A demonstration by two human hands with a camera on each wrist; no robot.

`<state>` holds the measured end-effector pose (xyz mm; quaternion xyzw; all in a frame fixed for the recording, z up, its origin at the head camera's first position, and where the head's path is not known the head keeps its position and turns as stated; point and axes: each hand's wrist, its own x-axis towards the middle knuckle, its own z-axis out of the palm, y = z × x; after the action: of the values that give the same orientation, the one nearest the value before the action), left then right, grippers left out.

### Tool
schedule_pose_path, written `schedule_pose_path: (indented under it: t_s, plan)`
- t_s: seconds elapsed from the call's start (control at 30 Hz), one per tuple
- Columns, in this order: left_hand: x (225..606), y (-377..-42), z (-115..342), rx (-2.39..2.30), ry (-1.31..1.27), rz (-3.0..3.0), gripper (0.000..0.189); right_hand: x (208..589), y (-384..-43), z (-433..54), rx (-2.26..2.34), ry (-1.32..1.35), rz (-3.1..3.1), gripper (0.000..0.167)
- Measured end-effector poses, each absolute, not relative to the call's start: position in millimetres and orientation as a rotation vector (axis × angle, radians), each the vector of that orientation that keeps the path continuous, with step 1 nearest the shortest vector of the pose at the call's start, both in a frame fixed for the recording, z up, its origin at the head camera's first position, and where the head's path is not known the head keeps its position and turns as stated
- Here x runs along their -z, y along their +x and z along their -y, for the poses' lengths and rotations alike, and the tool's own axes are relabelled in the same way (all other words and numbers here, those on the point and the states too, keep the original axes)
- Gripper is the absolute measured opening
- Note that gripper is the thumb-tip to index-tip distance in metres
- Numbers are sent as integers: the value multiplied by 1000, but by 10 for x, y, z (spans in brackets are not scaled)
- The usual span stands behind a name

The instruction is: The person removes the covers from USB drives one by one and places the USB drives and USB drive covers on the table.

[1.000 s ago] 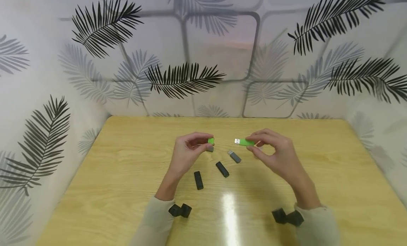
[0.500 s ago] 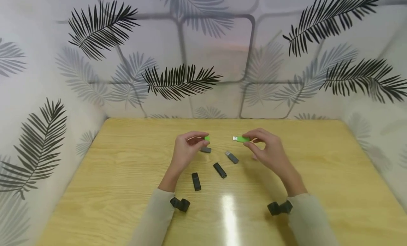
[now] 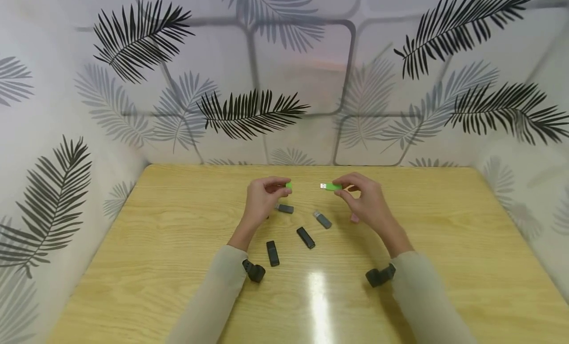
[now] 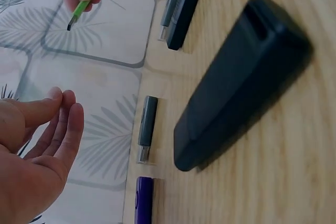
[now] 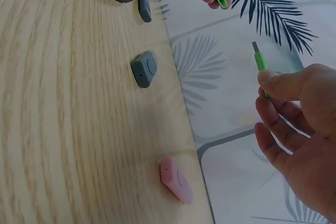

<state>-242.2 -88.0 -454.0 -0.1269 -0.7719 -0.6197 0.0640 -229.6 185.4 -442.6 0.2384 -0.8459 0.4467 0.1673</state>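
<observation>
Between the thumb and fingers of my left hand (image 3: 262,201) is a small green cap (image 3: 289,185), its hollow opening facing the other hand in the right wrist view. My right hand (image 3: 368,200) pinches a green USB stick (image 3: 332,186) by its body, the metal plug bare and pointing left toward the cap. A short gap separates plug and cap, and both are held up above the table. Below the left fingers lies a grey USB stick (image 3: 285,209). A pink USB stick (image 3: 354,217) lies under the right hand, partly hidden in the head view.
On the wooden table (image 3: 178,285) a second grey USB stick (image 3: 323,219) lies midway between the hands. Two black USB sticks (image 3: 305,238) rest nearer the person. A purple one (image 4: 144,203) shows in the left wrist view. Leaf-patterned cloth (image 3: 302,67) rises behind the table.
Both hands have moved farther from the person, still holding the green cap and USB stick apart. The grey stick by the left hand and the pink one by the right now show more.
</observation>
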Motion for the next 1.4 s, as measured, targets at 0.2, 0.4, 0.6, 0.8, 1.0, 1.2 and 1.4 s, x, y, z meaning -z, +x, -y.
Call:
schedule_pose_path:
  t_s: [0.2,0.4,0.6,0.8,1.0,1.2,1.4]
  plan:
    - [4552,-2566,891,1728,-366,2396,18,4488,-2449,-1765,-1298,632,2443,20]
    - [4599,-2674,920,1668,-343,2451,20,4596,-2587,-1674,-1317,594,2484,20]
    - [4662,-2738,900,1651,-291,2508,19,4690,-2673,-1630,-1343,545,2564,18]
    - [4707,-2768,860,1565,-286,2570,19,4751,-2730,-1622,-1360,522,2620,18]
    - [4770,-2772,865,1476,-302,2614,16,4787,-2777,-1597,-1358,507,2669,19]
    - [4798,-2772,874,1397,-309,2665,14,4827,-2815,-1539,-1382,480,2718,20]
    - [4813,-2807,870,1363,-333,2721,14,4855,-2837,-1480,-1376,486,2752,19]
